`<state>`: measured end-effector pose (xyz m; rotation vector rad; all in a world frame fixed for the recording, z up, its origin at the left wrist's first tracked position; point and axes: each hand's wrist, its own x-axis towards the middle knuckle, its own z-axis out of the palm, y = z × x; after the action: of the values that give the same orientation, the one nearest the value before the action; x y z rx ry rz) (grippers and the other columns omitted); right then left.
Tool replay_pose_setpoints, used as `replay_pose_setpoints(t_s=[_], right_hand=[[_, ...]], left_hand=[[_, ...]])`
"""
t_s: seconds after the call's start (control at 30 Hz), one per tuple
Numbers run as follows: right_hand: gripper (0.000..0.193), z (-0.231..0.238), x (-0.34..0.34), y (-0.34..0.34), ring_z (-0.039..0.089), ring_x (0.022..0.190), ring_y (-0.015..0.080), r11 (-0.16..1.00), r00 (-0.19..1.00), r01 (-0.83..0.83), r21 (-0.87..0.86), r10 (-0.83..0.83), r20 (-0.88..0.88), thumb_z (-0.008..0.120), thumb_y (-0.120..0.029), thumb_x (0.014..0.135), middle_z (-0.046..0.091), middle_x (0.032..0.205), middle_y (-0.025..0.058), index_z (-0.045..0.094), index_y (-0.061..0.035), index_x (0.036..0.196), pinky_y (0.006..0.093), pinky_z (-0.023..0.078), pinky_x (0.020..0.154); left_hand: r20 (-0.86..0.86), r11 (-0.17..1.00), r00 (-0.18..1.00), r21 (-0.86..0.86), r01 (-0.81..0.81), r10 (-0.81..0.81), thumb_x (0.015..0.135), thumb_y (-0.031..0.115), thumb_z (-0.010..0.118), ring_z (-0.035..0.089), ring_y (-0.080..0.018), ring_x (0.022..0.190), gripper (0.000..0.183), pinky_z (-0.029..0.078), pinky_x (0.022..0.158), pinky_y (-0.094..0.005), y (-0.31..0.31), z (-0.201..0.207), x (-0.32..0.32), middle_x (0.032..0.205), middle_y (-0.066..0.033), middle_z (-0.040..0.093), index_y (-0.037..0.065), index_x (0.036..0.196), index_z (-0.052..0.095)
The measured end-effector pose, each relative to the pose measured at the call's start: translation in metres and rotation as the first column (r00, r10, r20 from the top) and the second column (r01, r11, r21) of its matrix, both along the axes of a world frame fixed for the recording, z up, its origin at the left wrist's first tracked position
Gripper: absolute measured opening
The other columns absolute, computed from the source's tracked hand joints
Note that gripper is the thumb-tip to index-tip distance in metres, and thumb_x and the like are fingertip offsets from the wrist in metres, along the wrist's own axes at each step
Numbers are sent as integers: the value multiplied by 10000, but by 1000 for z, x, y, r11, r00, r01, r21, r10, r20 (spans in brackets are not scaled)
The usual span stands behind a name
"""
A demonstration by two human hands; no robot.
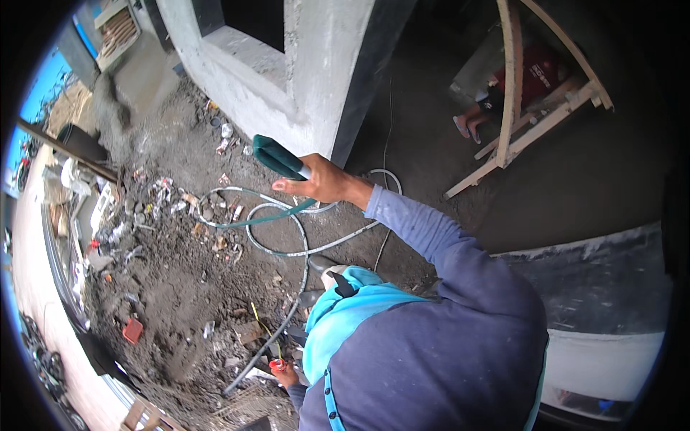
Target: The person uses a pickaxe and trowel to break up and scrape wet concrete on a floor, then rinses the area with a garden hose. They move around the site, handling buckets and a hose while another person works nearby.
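Observation:
My right hand (325, 179) is raised in front of me, its fingers closed round a bent length of dark green hose (273, 154), with a short pale piece showing at the grip. Below it, a long greenish hose (303, 269) lies in loops over the muddy ground. Low in the picture, my left hand (287, 376) is closed on a small red tape measure (277, 365). Its yellow blade (260, 320) sticks out over the dirt. My feet in dark footwear (323, 264) stand beside the hose.
A grey plastered wall (316, 93) with a window opening rises ahead. At the upper right, a person in a dark red shirt (535, 75) is behind a wooden frame (503, 154). Rubble and litter (158, 197) cover the ground, with a red plastic piece (133, 330).

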<state>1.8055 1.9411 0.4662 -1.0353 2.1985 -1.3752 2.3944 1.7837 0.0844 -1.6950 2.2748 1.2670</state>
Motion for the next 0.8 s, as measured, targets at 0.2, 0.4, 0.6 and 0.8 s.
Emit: replay_pose_setpoints(t_s=[0.2,0.4,0.6,0.8], right_hand=[[363,3,-2,57,596,776,108,983,996,76,-170,-82,-24,752,-285,893,704,826,80,668,41,1027,315,500,762],[348,-15,7,93,697,884,184,986,986,159,-60,-155,59,725,-299,910,751,961,140,723,20,1049,344,520,795],[359,-28,16,102,684,861,176,983,986,163,-80,-160,38,726,-299,912,742,916,140,710,23,1068,343,516,793],[345,-36,12,92,650,823,153,984,983,177,26,-175,-45,745,-290,899,719,864,137,688,19,1042,345,517,781]], left_hand=[[-275,971,951,150,185,-139,732,40,732,533,-179,809,380,461,769,-326,-61,12,-62,907,-40,560,45,1037,507],[-298,966,936,116,231,-188,778,116,720,501,-193,769,263,433,731,-343,-67,22,-89,816,-35,522,65,899,491],[-410,918,847,54,393,-339,773,54,709,524,-167,742,248,449,698,-330,-46,3,-81,805,-24,557,60,910,502],[149,367,567,-625,689,-810,762,107,713,568,-289,770,197,468,784,-418,-16,-7,-63,748,-80,541,53,821,533]])
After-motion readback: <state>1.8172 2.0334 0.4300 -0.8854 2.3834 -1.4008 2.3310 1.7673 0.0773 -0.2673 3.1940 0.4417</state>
